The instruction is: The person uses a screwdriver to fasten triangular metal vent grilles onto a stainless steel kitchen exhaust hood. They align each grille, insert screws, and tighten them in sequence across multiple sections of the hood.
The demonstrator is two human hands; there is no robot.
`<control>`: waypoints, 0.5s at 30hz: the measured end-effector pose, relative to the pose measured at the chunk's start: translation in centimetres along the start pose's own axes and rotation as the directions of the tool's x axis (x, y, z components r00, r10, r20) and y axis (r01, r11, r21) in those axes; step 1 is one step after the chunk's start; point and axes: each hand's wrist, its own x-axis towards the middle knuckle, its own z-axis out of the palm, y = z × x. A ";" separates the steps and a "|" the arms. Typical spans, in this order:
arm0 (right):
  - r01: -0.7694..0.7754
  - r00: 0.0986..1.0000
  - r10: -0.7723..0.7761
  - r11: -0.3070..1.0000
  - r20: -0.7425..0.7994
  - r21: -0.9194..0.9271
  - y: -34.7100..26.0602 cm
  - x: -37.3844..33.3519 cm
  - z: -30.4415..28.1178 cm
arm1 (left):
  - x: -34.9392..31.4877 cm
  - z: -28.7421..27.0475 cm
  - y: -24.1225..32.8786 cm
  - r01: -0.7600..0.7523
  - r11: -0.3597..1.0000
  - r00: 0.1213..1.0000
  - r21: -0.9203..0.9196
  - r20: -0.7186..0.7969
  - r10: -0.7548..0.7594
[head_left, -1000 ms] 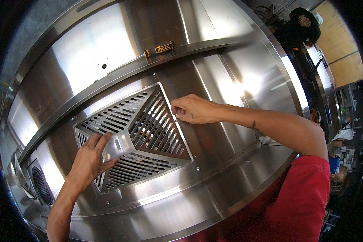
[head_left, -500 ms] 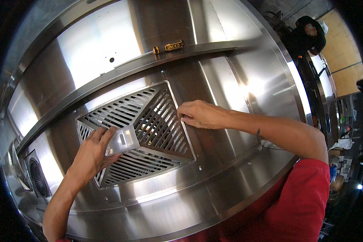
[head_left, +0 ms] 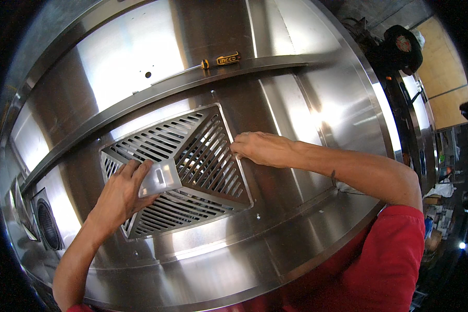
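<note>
"Fingers (head_left: 140, 171) first: how do they stand?"

"Those of the left hand (head_left: 114, 195) grip the raised centre (head_left: 164, 179) of the slotted grille (head_left: 191, 136), thumb on the near side. Those of the right hand (head_left: 262, 149) are bunched at the grille's right edge; whether they pinch anything, one cannot tell."

"And where is the grille?"

"Against the steel panel (head_left: 275, 187), set askew, on the near side of the ledge (head_left: 249, 68) along which the screwdriver (head_left: 228, 59) lies."

"How is this best done?"

"Judging by the pose, the left hand should hold the centre firmly so the grille cannot rock, while the right fingertips work close at the rim with light pressure. That edge may be sharp, so they should press rather than drag."
</note>
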 end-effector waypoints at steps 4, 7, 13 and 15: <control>0.030 0.999 -0.028 0.999 0.041 -0.040 0.0 -0.2 -0.5 | 0.0 0.0 -0.1 -0.001 1.000 1.000 0.010 0.004 0.001; -0.017 0.995 0.025 0.996 0.095 -0.085 -0.3 0.0 -0.6 | 0.2 0.0 -0.1 0.005 1.000 1.000 -0.012 0.008 -0.005; 0.015 0.998 -0.012 0.998 0.054 -0.062 -0.8 -0.1 -0.7 | 0.7 -0.1 0.2 0.008 1.000 0.999 0.029 0.040 -0.009; 0.040 0.999 -0.038 0.997 0.027 -0.071 -1.1 0.2 -0.6 | 0.1 -0.5 0.5 0.030 0.999 0.999 0.037 0.039 -0.031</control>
